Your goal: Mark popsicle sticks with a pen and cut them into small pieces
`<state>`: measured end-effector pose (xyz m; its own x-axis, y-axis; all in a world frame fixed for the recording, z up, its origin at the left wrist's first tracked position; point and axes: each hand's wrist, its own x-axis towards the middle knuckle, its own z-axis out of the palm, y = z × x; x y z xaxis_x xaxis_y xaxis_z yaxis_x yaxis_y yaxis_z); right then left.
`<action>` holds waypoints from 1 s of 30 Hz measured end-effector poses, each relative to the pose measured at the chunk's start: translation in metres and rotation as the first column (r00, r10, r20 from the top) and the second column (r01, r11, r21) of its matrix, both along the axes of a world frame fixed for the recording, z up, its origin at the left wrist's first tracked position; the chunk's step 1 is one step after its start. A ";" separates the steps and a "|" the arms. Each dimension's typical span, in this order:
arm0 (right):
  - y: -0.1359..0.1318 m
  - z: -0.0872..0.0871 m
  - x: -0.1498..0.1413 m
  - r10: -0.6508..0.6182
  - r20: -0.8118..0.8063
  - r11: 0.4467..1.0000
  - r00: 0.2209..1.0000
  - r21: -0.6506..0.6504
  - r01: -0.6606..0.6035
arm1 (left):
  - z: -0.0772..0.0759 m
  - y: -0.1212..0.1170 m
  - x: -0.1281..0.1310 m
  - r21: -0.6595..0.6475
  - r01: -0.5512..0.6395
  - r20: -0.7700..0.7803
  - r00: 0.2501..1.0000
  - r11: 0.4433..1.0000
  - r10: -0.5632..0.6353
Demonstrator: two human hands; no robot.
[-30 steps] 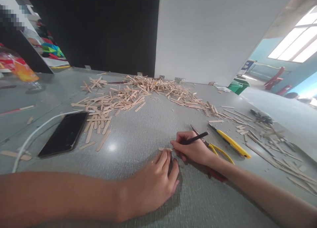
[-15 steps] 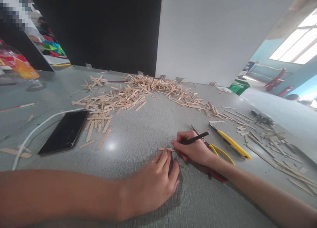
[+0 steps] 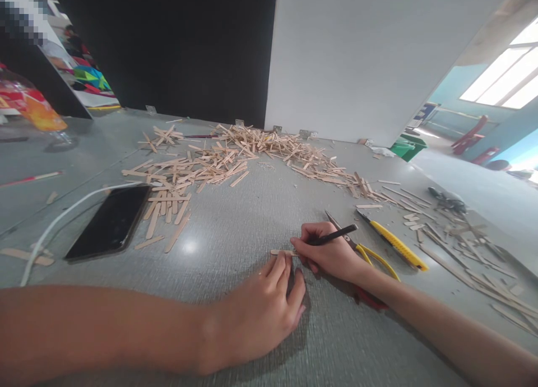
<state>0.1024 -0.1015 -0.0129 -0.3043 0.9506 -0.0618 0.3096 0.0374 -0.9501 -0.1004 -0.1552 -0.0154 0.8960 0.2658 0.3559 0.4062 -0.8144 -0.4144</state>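
My left hand [image 3: 271,300] rests on the table, its fingertips holding a small wooden craft stick [image 3: 275,252] down. Part of the stick is hidden beneath the fingers. A black pen [image 3: 336,234] is gripped in my right hand [image 3: 328,250], close by the stick's right end. The pen's tip is covered by the fingers. Under and beside my right wrist lies a pair of scissors or pliers with yellow handles [image 3: 374,255], partly hidden. A yellow utility knife [image 3: 397,242] lies to the right of it.
Loose craft sticks [image 3: 218,163] are heaped along the back of the table. A phone [image 3: 111,222] with a white cable [image 3: 54,219] lies at left, and a drink bottle [image 3: 36,107] behind it. Cut strips [image 3: 483,289] lie at right. Upright panels [image 3: 344,56] border the back.
Both hands keep nearly the same pose on the craft stick and pen. The view has shifted very slightly.
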 end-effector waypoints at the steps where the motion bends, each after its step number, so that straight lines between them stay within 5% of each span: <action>1: 0.000 0.000 0.000 0.001 -0.002 1.000 1.000 -0.001 -0.001 | 0.000 0.000 0.000 -0.001 -0.001 -0.001 1.000 1.000 0.001; 30: 0.000 0.001 -0.001 -0.036 0.037 0.999 0.999 -0.022 0.037 | 0.000 0.001 0.001 0.002 -0.003 0.004 1.000 1.000 0.003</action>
<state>0.1014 -0.1014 -0.0114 -0.2667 0.9592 -0.0943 0.3452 0.0037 -0.9385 -0.0996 -0.1546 -0.0153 0.8937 0.2681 0.3597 0.4105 -0.8122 -0.4145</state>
